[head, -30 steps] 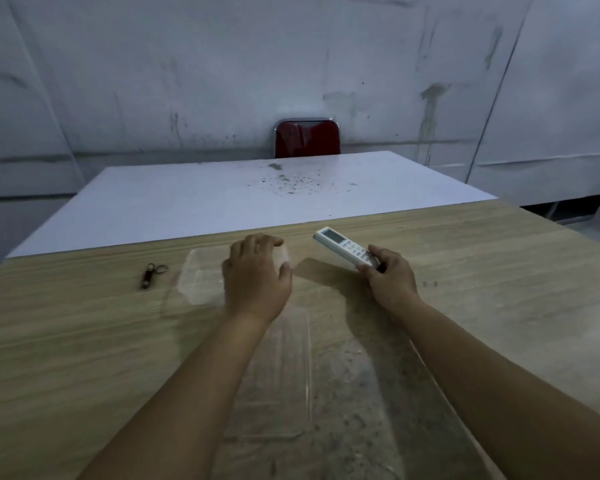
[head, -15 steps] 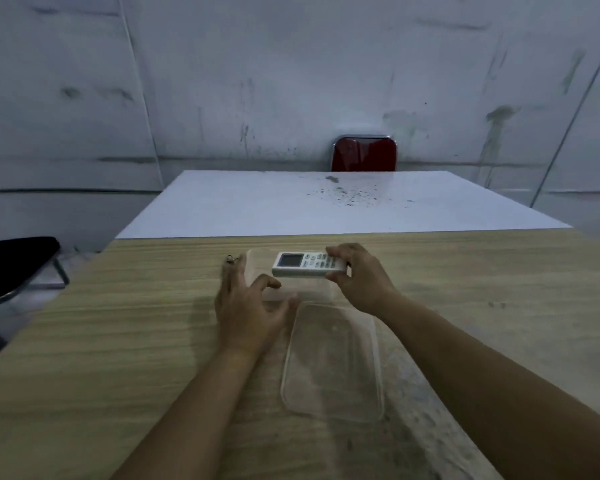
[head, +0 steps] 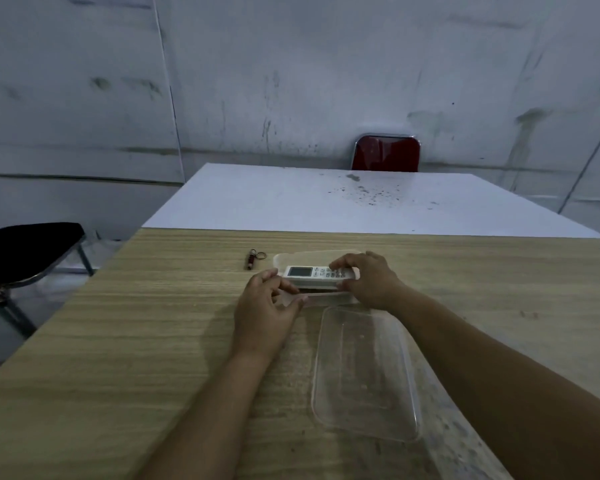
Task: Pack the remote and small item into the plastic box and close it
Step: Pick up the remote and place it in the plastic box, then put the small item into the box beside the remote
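A white remote point(head: 309, 273) with a small screen lies crosswise over the open clear plastic box point(head: 291, 259) on the wooden table point(head: 118, 341). My right hand point(head: 368, 280) grips the remote's right end. My left hand point(head: 265, 306) pinches the box's near left rim. The clear lid point(head: 364, 368) lies flat on the table just in front of the box, under my right forearm. The small item, a dark red keychain piece with a metal ring point(head: 253, 258), rests on the table left of the box, apart from both hands.
A white table point(head: 326, 202) adjoins the wooden one at the back, with a red chair point(head: 386, 153) behind it. A black chair point(head: 25, 251) stands off the table's left edge. Grey walls surround.
My right hand has carried the remote from the right over the box and turned it crosswise, lowering it. My left hand slid from the box's top to its near left rim.
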